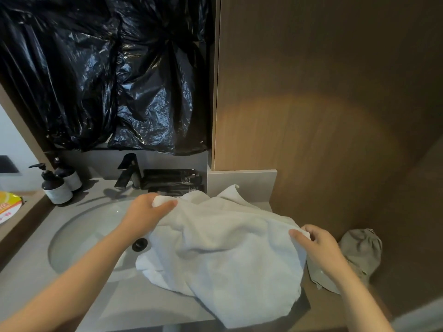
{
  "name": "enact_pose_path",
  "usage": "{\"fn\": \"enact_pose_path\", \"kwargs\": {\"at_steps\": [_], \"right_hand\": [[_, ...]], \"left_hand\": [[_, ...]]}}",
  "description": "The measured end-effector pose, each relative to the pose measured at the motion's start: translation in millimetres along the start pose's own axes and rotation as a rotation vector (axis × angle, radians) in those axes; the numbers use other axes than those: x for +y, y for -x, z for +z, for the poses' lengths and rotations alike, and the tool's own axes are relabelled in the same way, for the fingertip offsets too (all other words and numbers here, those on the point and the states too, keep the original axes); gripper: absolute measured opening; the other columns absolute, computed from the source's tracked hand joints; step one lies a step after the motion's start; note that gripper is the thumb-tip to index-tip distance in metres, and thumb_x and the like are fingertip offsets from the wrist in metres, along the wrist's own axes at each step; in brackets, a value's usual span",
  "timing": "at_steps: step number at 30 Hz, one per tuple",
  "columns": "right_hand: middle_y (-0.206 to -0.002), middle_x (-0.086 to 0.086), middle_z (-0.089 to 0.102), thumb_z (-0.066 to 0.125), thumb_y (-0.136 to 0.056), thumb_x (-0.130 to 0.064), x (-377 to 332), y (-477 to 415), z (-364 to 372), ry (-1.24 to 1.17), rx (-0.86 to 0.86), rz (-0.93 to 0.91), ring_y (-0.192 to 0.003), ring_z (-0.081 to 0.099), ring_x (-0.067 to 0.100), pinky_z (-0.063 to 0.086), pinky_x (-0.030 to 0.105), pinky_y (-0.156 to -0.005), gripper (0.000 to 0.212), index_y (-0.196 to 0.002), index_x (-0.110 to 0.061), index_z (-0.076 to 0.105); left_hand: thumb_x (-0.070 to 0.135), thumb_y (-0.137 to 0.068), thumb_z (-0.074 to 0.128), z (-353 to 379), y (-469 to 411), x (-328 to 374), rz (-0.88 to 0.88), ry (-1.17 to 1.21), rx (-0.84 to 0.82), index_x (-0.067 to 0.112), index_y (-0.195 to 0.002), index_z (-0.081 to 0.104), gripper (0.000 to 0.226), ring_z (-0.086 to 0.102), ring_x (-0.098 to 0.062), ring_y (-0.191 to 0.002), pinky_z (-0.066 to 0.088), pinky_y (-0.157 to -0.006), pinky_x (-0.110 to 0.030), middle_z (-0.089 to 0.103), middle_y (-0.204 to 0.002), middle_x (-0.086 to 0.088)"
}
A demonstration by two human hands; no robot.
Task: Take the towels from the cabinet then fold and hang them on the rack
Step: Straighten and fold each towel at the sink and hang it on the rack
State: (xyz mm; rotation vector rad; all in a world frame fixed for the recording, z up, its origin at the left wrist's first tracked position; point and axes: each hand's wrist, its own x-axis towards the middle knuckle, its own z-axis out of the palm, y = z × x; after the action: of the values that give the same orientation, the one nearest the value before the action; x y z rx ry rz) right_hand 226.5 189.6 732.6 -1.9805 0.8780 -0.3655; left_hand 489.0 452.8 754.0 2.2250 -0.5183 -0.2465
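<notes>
The white towel (223, 240) hangs bunched and unfolded between my 2 hands, draped over the right part of the grey vanity counter (143, 305), with its lower left fold sagging over the edge of the sink basin (79, 236), just beside the black drain plug (139, 244). My left hand (146, 212) pinches one upper edge, thumb over the cloth; my right hand (316, 245) pinches the opposite edge, fingers curled round it. I judge this to be the start of the fold, with no crease made yet. The main risk is that sagging fold: if the basin is wet, the cloth will soak it up, so I would lift before spreading. I am also unsure both pinches sit on true corners — if not, the halves will come out skewed. Behind the towel lie black toiletry tubes (172, 179) by the black faucet (128, 172), which a swinging edge could sweep over; the 2 pump bottles (56, 185) stand well apart. A grey cap (359, 250) lies just beside my right hand, near the wooden cabinet panel (323, 92). No rack is in view.
</notes>
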Motion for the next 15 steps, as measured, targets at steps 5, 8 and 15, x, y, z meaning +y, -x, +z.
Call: {"fn": "enact_pose_path", "kwargs": {"at_steps": [5,8,15], "right_hand": [[-0.098,0.025,0.06,0.054,-0.098,-0.021,-42,-6,-1,-0.205,0.111,0.002,-0.084,0.063,0.021,0.049,0.041,-0.073,0.025,-0.103,0.001,0.065],[-0.09,0.0,0.07,0.057,-0.096,-0.03,-91,-15,-18,-0.416,0.191,-0.039,-0.079,0.064,0.012,0.044,0.026,-0.06,0.014,-0.094,-0.023,0.069],[-0.077,-0.013,0.064,0.057,-0.094,-0.042,-203,-19,-63,-0.577,0.405,-0.241,-0.066,0.064,-0.001,0.046,0.013,-0.05,0.019,-0.087,-0.025,0.063]], "left_hand": [[0.043,-0.089,0.063,-6,4,33,0.116,0.106,0.128,0.004,-0.082,0.064,0.039,0.063,-0.035,-0.076,0.052,-0.064,-0.044,0.066,-0.079,-0.018],[0.042,-0.089,0.065,-23,2,68,0.169,0.249,0.185,0.01,-0.081,0.065,0.033,0.065,-0.033,-0.078,0.052,-0.067,-0.041,0.068,-0.08,-0.013],[0.041,-0.09,0.064,-80,2,159,0.37,0.436,0.283,0.006,-0.09,0.068,0.035,0.065,-0.038,-0.087,0.054,-0.079,-0.058,0.069,-0.091,-0.017]]}}
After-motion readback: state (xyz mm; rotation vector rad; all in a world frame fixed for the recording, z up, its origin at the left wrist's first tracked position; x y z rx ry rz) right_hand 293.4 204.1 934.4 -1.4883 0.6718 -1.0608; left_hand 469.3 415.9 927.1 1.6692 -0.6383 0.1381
